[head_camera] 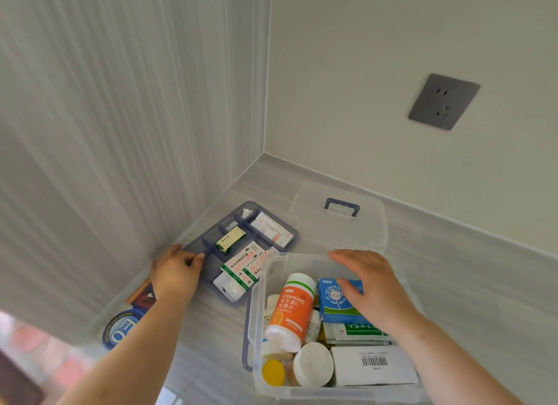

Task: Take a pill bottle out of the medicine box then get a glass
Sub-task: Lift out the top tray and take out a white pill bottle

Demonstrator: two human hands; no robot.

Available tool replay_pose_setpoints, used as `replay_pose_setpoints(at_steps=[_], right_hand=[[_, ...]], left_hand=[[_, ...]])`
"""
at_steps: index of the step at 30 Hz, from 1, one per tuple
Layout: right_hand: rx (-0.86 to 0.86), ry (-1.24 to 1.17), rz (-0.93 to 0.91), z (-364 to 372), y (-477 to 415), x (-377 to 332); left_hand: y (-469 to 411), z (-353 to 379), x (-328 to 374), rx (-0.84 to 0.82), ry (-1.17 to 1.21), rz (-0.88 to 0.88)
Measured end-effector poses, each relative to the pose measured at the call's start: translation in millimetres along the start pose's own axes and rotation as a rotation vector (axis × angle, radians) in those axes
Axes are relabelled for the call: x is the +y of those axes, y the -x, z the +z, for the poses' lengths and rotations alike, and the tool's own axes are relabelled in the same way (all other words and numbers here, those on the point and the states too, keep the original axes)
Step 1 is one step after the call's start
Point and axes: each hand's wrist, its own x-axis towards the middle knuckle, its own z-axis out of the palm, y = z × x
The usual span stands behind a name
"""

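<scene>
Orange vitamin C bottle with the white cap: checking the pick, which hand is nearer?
Right. The right hand hovers just beside the orange vitamin C bottle; the left hand grips the blue divided tray.

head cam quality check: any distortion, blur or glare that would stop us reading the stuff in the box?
Head view: wide-angle bending is strong, wall corner and counter edges curve; bottom-left corner is soft and blown out. Light is even and diffuse, shadows faint. The orange vitamin C bottle label is readable, smaller print on the blue carton is not. The clear medicine box wall is hazy, no hard glare. Right hand covers part of the carton.
</scene>
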Motion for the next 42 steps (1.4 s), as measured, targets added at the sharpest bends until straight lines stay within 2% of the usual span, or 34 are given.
replay_pose_setpoints(at_steps=[4, 7, 9, 10, 12, 14, 15, 17, 19, 21, 24, 31, 35, 38, 40, 42], right_hand=[[0.016, -0.055, 0.026, -3, 0, 2], [0.173, -0.093, -0.001, -4, 3, 0], [0.266, -0.145, -0.031, -5, 7, -6], [0.238, -0.186, -0.027, -5, 8, -9], [0.010, -0.273, 0.038, -5, 11, -21], [-0.227, -0.358, 0.127, 0, 10, -32], [-0.262, -0.364, 0.151, 4, 8, -36], [-0.176, -0.218, 0.182, 12, 4, -43], [-0.108, 0.079, 0.199, 18, 0, -50], [-0.169, 0.276, 0.228, 28, -5, -55], [-0.266, 0.280, 0.301, 41, -12, -64], [-0.242, -0.104, 0.366, 39, -10, -61], [-0.236, -0.609, 0.336, 37, -7, -67], [-0.230, -0.807, 0.273, 20, -7, -66], [-0.147, -0.870, 0.220, -4, -9, -59], [0.016, -0.917, 0.189, -32, -8, -46]], left_hand=[[16, -8, 2, -0.008, 0.014, -0.022], [34, -23, 11, 0.034, 0.119, 0.026], [54, -33, 24, 0.044, 0.283, 0.107], [67, -37, 31, 0.033, 0.357, 0.177], [96, -40, 48, -0.010, 0.435, 0.345], [123, -37, 59, -0.085, 0.442, 0.480], [133, -33, 62, -0.118, 0.412, 0.526], [143, -26, 61, -0.132, 0.309, 0.571], [141, -23, 59, -0.103, 0.191, 0.583], [138, -22, 58, -0.094, 0.116, 0.597], [140, -24, 59, -0.107, 0.116, 0.602], [140, -26, 60, -0.101, 0.111, 0.567], [141, -30, 61, -0.133, 0.099, 0.539], [141, -31, 60, -0.159, 0.100, 0.520], [140, -33, 61, -0.189, 0.064, 0.511], [140, -34, 63, -0.197, 0.026, 0.524]])
